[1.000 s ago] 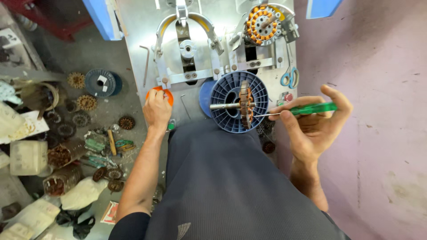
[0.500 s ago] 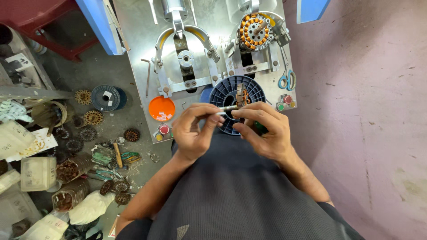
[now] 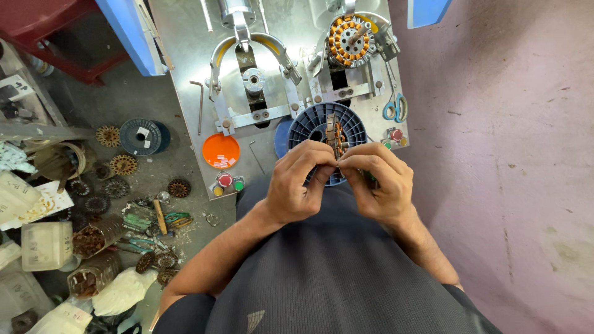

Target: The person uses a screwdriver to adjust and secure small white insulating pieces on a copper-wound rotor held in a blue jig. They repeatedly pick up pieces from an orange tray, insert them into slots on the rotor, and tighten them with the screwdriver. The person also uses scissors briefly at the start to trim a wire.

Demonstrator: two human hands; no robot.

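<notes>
Copper-wound motor core (image 3: 337, 137) pinched between left hand (image 3: 298, 184) and right hand (image 3: 376, 181), fingertips together over blue spool (image 3: 315, 122); second wound core (image 3: 348, 39) mounted on machine behind

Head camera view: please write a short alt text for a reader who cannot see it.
Seen from above, a person's left hand and right hand meet fingertip to fingertip on a small copper-wound stator, in front of a dark blue spool. Behind stands a metal winding machine; stators and tools litter the floor at left.

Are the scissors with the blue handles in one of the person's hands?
No, the scissors lie on the metal plate, apart from both hands, left hand and right hand.
</notes>
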